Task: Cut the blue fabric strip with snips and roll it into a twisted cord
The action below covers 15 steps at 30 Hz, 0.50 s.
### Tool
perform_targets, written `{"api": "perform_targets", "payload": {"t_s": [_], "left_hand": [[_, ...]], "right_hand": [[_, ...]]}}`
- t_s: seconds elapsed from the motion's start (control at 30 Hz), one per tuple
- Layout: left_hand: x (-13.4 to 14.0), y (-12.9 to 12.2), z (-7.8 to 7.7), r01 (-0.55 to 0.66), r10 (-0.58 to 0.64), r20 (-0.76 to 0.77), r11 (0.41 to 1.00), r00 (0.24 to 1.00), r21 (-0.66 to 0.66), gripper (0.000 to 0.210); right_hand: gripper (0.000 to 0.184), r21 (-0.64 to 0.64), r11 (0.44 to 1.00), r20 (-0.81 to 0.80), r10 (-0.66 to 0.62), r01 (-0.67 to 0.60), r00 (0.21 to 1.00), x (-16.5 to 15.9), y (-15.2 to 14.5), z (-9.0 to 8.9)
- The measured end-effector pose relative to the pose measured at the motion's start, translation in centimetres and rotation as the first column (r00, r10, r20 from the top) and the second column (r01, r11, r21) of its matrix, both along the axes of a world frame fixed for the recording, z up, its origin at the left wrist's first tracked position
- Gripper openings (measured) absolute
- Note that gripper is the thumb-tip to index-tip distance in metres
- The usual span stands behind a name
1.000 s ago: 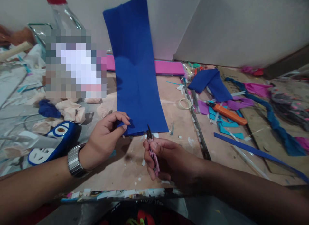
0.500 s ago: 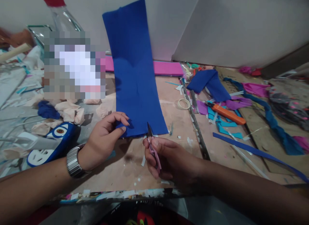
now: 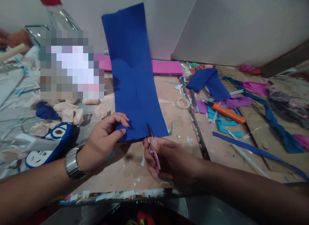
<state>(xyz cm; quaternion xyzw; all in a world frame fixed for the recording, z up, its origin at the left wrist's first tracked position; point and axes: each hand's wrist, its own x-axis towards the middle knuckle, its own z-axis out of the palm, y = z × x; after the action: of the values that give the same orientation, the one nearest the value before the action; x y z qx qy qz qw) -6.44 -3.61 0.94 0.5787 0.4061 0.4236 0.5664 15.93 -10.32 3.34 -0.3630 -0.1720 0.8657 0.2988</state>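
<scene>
Blue sheet [image 3: 132,70] over the worktable [image 3: 131,173]: left hand [image 3: 102,136] at its lower-left corner, pinching or not I can't tell; right hand [image 3: 169,155] clasping pink-handled scissors [image 3: 154,155], blade across its bottom edge.

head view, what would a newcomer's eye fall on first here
Probably the long blue fabric-like sheet in the middle, the largest patch of strong colour. Next, perhaps, the small pink-handled scissors with dark blades, held in the right hand at the sheet's near edge. Then likely the slim orange, dark-ended tool on the right, beside turquoise scraps.
</scene>
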Motion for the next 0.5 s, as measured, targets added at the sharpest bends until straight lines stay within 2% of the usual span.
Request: {"api": "perform_targets", "payload": {"t_s": [0.5], "left_hand": [[0.02, -0.05, 0.15, 0.008, -0.007, -0.025, 1.000, 1.000, 0.016, 0.018]], "right_hand": [[0.028, -0.012, 1.000, 0.057, 0.007, -0.006, 0.998, -0.10, -0.03, 0.06]]}}
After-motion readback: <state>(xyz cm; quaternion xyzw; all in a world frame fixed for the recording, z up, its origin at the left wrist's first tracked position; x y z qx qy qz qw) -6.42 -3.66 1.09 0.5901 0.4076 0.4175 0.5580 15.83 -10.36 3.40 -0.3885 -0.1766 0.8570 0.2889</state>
